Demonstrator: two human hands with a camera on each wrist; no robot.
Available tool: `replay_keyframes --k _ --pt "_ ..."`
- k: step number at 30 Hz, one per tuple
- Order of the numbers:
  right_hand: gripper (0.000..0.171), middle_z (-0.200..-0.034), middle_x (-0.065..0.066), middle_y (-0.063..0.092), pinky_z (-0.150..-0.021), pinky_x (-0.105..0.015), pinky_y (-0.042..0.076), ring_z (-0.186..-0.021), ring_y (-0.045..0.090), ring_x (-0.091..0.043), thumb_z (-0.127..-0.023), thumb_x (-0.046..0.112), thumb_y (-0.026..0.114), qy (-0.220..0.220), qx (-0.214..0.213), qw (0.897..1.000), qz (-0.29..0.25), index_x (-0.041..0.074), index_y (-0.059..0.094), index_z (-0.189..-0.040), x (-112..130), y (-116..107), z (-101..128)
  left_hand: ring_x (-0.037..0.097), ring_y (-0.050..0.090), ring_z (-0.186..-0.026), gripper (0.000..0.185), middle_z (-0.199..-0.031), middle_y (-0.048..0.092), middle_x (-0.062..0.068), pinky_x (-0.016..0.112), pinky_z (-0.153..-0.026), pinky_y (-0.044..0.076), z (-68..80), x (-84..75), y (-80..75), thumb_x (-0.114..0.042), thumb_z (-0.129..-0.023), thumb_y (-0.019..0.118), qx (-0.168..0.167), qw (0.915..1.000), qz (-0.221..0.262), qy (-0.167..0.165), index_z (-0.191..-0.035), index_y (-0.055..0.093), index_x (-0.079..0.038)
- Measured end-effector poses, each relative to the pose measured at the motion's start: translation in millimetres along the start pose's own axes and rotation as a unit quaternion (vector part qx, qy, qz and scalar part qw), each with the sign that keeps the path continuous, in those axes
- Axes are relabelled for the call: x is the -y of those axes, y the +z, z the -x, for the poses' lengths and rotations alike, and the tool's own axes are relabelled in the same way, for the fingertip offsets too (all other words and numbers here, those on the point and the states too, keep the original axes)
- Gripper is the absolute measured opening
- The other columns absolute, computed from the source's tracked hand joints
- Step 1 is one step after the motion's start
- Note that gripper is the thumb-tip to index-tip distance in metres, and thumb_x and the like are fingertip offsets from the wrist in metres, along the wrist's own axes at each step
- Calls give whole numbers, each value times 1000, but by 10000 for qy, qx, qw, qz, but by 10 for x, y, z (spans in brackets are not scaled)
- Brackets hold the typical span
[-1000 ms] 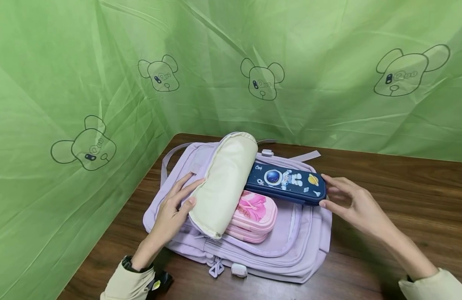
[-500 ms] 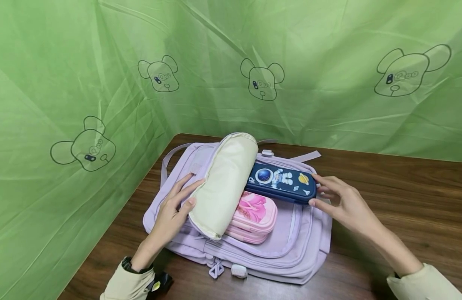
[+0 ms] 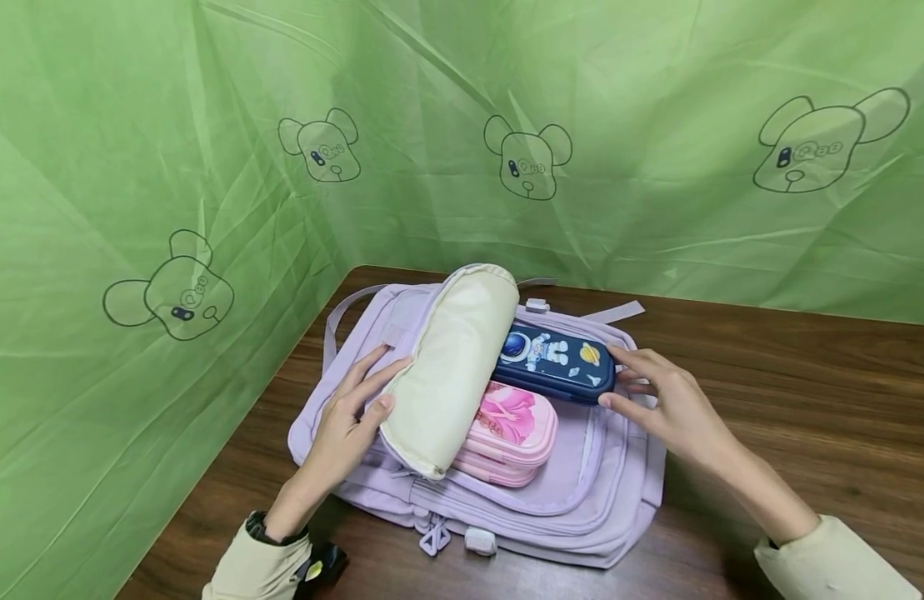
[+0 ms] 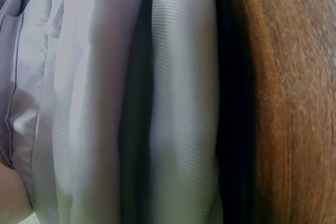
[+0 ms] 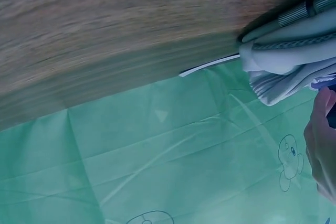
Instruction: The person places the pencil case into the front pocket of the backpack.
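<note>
A lilac backpack point(image 3: 581, 492) lies flat on the wooden table point(image 3: 806, 392). Its front flap point(image 3: 447, 367), lined in cream, is turned back to the left, and my left hand point(image 3: 387, 383) pinches its edge, thumb on the lining. A pink pencil case point(image 3: 510, 429) lies in the uncovered compartment, partly under the flap. Behind it is a navy pencil case point(image 3: 555, 362) with an astronaut picture. My right hand point(image 3: 611, 377) grips its right end; its left end is hidden under the flap. The left wrist view shows only lilac fabric point(image 4: 105, 103).
Green cloth point(image 3: 656, 125) printed with bear outlines closes off the back and left of the table. Bare wood stretches to the right of the backpack. Zipper pulls point(image 3: 478, 542) hang at the bag's front edge. The right wrist view shows wood point(image 5: 105, 24) and green cloth point(image 5: 157, 156).
My right hand has slid the navy pencil case to the left, further under the flap. The left hand and the flap have stayed put.
</note>
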State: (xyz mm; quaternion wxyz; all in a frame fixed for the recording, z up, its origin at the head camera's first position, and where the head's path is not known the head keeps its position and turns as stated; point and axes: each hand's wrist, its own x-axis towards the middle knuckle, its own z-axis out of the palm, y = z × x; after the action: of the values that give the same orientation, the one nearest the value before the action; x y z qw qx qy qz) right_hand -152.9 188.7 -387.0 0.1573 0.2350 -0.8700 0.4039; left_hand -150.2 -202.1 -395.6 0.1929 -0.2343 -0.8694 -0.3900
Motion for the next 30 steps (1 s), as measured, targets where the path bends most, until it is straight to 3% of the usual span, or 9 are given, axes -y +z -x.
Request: replay_keyframes --k 9,18,30 --pt "58 -111 -20 57 -71 -36 54 -86 65 -31 -77 5 75 146 7 9998 -105 -9 51 -127 81 108 -51 26 31 -133 40 -145 36 2 58 -99 27 -11 -4 -9 -20 -94 51 126 9999 -7 0 -132 54 -28" --pt "59 -104 -18 59 -71 -34 54 -81 66 -24 -76 8 77 -207 23 9993 300 -10 51 -126 149 229 -172 26 31 -132 40 -145 36 3 60 -98 27 -9 9 -3 -17 -94 50 131 9999 -17 78 -132 54 -27" --pt "61 -99 -15 61 -71 -39 53 -77 65 -21 -76 15 78 -185 106 9972 712 -9 52 -126 298 380 -331 27 31 -132 40 -145 36 2 60 -96 28 -22 -7 -20 -16 -94 50 217 9997 -97 100 -132 55 -27"
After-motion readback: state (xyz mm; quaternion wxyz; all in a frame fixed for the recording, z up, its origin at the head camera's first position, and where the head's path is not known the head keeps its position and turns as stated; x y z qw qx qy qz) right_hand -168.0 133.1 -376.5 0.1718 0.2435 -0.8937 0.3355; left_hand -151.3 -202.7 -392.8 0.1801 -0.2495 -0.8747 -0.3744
